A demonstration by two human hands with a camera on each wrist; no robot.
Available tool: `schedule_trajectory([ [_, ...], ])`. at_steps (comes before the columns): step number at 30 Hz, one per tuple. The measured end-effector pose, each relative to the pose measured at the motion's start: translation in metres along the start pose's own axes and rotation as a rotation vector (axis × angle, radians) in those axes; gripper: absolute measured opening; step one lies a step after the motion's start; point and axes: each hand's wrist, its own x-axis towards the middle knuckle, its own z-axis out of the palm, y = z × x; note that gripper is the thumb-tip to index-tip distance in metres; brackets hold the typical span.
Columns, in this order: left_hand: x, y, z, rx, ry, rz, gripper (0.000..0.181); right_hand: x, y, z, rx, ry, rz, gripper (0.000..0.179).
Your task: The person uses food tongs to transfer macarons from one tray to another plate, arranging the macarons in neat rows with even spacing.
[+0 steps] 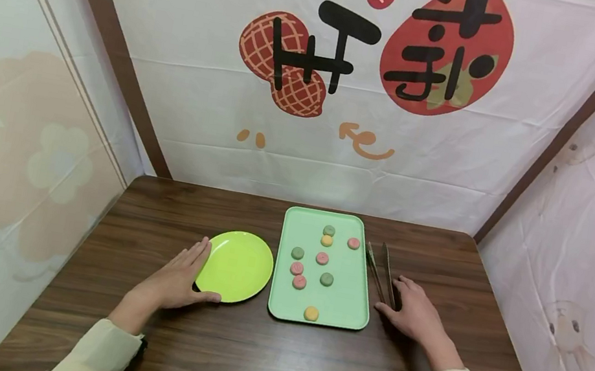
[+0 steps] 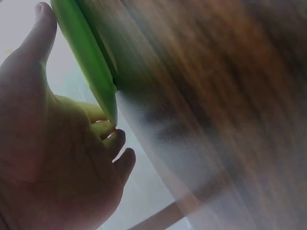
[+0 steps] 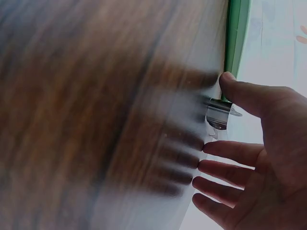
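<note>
A lime-green plate (image 1: 235, 267) lies left of centre, and my left hand (image 1: 181, 278) is at its left side with straight, spread fingers and the thumb at the near rim. In the left wrist view the plate's edge (image 2: 88, 57) lies between the thumb and the fingers. Metal tongs (image 1: 389, 280) lie spread to the right of the tray, tips pointing away. My right hand (image 1: 418, 314) rests around their near end, thumb on the left and fingers on the right. From the right wrist, the tongs' rounded end (image 3: 218, 114) sits between the thumb and straight fingers.
A mint-green tray (image 1: 337, 304) bears several small round cookies: pink (image 1: 323, 258), green (image 1: 326, 279) and yellow (image 1: 311, 313). It stands between plate and tongs on a dark wooden table (image 1: 267, 364). Printed cloth (image 1: 298, 179) hangs behind and along both sides.
</note>
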Motion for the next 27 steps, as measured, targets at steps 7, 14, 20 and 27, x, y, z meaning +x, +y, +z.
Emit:
schedule_trajectory([
  [7,0.0012,-0.0014,0.0008,0.019,0.009,0.014,0.131,0.0013,-0.0011,-0.0008,-0.004,0.013,0.034,0.069],
  [14,0.0012,-0.0008,0.0006,0.018,0.014,0.021,0.129,0.0058,-0.0009,0.0008,0.024,0.048,0.069,0.049],
  [20,0.0023,-0.0018,0.0022,0.020,0.018,0.029,0.129,0.0061,-0.0021,0.0006,0.054,0.095,0.079,0.030],
  [27,0.0030,-0.0032,0.0042,0.010,-0.003,0.015,0.129,0.0050,-0.0044,-0.0027,0.081,0.147,0.109,0.026],
])
